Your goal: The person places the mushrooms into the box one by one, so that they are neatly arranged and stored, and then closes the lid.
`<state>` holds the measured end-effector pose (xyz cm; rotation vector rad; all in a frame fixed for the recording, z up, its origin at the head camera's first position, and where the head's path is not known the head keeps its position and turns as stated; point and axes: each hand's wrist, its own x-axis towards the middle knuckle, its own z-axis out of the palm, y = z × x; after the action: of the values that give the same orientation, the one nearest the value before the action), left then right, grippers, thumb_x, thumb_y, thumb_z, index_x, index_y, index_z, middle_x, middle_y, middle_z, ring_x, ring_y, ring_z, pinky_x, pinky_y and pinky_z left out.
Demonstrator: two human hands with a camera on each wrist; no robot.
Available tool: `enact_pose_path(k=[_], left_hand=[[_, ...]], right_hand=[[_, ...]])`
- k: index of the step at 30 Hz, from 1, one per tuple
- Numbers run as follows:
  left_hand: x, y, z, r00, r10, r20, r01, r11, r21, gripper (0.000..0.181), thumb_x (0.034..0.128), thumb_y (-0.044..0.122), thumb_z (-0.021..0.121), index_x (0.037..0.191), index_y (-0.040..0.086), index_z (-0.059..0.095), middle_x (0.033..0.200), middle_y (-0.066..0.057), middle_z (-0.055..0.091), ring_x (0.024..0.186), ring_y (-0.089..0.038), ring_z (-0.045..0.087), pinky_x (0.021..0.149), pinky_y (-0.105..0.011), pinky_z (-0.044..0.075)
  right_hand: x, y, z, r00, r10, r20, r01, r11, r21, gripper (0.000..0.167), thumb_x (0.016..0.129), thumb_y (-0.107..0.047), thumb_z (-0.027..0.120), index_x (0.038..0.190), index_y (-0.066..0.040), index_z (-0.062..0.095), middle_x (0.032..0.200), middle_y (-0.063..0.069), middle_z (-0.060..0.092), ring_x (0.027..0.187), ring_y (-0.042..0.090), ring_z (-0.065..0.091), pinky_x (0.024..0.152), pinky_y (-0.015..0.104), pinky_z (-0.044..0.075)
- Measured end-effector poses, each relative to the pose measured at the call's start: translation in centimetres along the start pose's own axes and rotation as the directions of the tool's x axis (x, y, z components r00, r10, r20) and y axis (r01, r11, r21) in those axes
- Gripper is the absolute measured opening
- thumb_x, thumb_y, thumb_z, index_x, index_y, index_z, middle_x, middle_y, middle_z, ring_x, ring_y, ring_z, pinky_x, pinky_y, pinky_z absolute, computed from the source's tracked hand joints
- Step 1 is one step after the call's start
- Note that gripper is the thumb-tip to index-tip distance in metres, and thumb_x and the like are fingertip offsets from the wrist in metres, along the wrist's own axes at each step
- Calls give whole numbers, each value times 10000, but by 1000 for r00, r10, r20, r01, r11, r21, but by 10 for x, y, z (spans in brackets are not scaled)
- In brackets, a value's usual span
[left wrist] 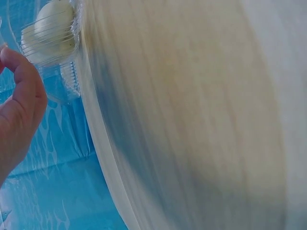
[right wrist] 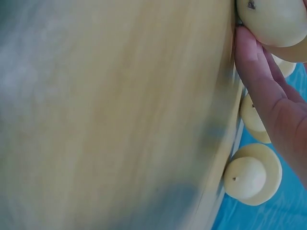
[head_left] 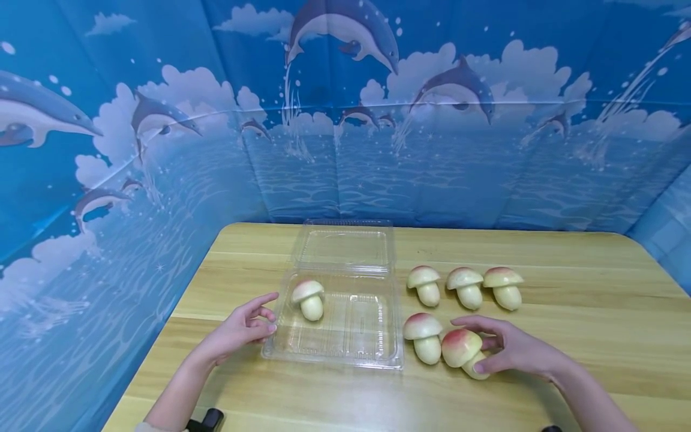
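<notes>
My right hand (head_left: 515, 348) pinches the stem of a toy mushroom (head_left: 461, 348) with a red-tinged cap, thumb in front and fingers behind. The right wrist view shows this mushroom's pale rounded end (right wrist: 273, 21) against the fingers (right wrist: 254, 57). Just left of it lies another mushroom (head_left: 424, 336). My left hand (head_left: 237, 330) is at the left rim of a clear plastic clamshell box (head_left: 345, 345), fingers loosely bent and holding nothing; whether they touch the rim I cannot tell. Inside the box, at its left, lies one mushroom (head_left: 309, 300).
Behind the right hand, three more mushrooms lie in a row: a left one (head_left: 424, 285), a middle one (head_left: 465, 288) and a right one (head_left: 503, 288). The box's lid (head_left: 345, 247) lies folded back toward the far edge of the wooden table (head_left: 594, 288). A blue dolphin-print curtain (head_left: 432, 168) hangs behind.
</notes>
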<state>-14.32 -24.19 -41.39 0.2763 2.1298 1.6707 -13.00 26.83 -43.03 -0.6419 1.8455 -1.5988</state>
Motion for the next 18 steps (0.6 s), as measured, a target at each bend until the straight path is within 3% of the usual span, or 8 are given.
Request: enact_pose_path(k=[5,13,18], left_hand=[[-1,0,0,1000,-3,1,3,1000,-3,697,886,104,626,1452,0,233,1042,-133,465,769,-106,545,690,-246,493],[-1,0,0,1000,0,1,0,1000,-1,692,889,99,621,1452,-3,231,1041,-131,468,770,-107,546,689,-242,494],[-1,1,0,1000,4,-3,-4,1000,14,686,890,104,622,1449,-2,240,1044,-132,473,776,-119,551,696,-251,497]], right_hand=[[0,1,-2,1000,7,15,-8,1000,24,621,845,38,614,1393,33,322,1304,-89,435,980,228,574,739,358,523],[-2,3,-5,1000,4,21,-5,999,43,627,855,44,597,1405,38,298,1332,-93,403,978,184,579,742,319,514],[-5,0,-5,1000,4,-10,-4,998,70,624,850,37,604,1413,-38,346,1357,-82,358,913,175,596,739,316,511]])
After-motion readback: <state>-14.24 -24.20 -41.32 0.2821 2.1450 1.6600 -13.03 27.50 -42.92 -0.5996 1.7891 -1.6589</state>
